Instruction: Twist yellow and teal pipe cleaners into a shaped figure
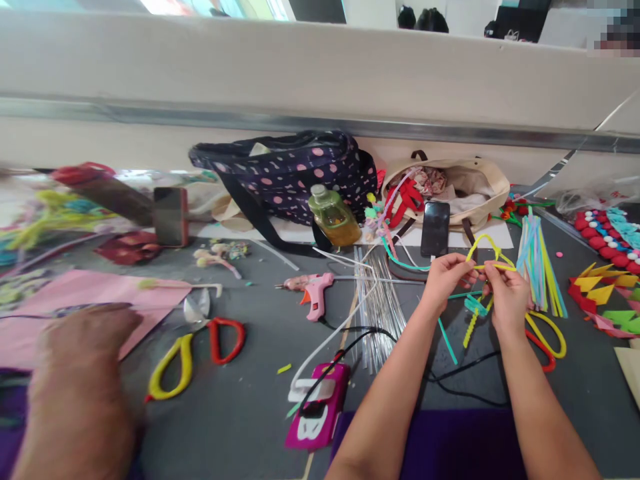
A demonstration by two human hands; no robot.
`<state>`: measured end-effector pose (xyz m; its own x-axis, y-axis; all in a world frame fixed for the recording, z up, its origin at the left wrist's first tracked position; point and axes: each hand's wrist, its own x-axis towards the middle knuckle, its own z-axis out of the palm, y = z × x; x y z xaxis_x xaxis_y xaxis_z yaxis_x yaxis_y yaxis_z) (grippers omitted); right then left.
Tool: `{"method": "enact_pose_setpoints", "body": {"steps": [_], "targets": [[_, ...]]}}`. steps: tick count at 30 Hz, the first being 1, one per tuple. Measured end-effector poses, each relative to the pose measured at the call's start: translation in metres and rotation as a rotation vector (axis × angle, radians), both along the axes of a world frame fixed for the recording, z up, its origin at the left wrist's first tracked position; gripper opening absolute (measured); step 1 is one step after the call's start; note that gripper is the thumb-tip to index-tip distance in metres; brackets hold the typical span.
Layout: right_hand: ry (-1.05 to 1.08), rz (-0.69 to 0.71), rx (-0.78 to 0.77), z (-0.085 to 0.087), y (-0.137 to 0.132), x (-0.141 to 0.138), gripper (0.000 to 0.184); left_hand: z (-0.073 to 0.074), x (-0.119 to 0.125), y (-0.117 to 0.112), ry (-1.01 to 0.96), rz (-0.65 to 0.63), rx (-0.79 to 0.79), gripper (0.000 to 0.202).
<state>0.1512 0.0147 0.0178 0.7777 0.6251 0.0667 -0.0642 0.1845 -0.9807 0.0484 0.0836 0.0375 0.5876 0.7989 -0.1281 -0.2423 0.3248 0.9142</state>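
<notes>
Between my two hands is a yellow pipe cleaner (481,238), bent into a loop that stands above my fingers. My left hand (451,281) pinches it from one side, and my right hand (507,295) pinches it close by, fingertips almost meeting. Just below them lie a coiled teal pipe cleaner (475,305), a twisted yellow piece (469,330) and a straight teal strip (448,341). Scissors with yellow and red handles (556,337) lie partly hidden behind my right wrist. A bundle of pastel pipe cleaners (543,270) lies beyond my right hand.
Silver pipe cleaners (375,313), a pink glue gun (316,297) and a magenta power strip (323,410) with cords lie left of my arms. Behind stand a phone (435,228), a bottle (334,217) and bags. Another person's hand (90,333) is at left, near scissors (227,341).
</notes>
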Motion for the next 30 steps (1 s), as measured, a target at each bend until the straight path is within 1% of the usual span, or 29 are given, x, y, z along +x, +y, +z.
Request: {"method": "enact_pose_setpoints", "body": {"steps": [4, 8, 14, 18, 22, 27, 30], "targets": [[-0.044, 0.010, 0.018, -0.0006, -0.0008, -0.0022, 0.027, 0.0002, 0.0003, 0.0001, 0.004, -0.003, -0.020, 0.017], [-0.080, -0.006, 0.022, 0.0004, -0.0007, -0.0026, 0.027, -0.0009, -0.0009, 0.0014, -0.006, -0.041, -0.022, 0.016], [-0.078, -0.026, 0.023, 0.0025, -0.0009, -0.0017, 0.027, -0.0050, -0.0030, 0.0032, -0.049, -0.105, 0.030, 0.022], [-0.097, -0.042, 0.020, 0.0027, -0.0015, -0.0014, 0.024, -0.0058, -0.0032, 0.0026, -0.059, -0.144, 0.027, 0.028], [-0.095, -0.046, 0.025, 0.0025, -0.0018, 0.0008, 0.023, -0.0053, -0.0019, 0.0012, -0.069, -0.120, 0.032, 0.029], [-0.028, -0.012, 0.016, 0.0044, -0.0016, 0.0047, 0.021, -0.0074, 0.0011, 0.0005, -0.081, -0.090, 0.023, 0.029], [-0.027, -0.028, 0.009, 0.0058, -0.0015, 0.0054, 0.021, -0.0088, 0.0026, 0.0002, -0.071, -0.072, 0.006, 0.031]]}}
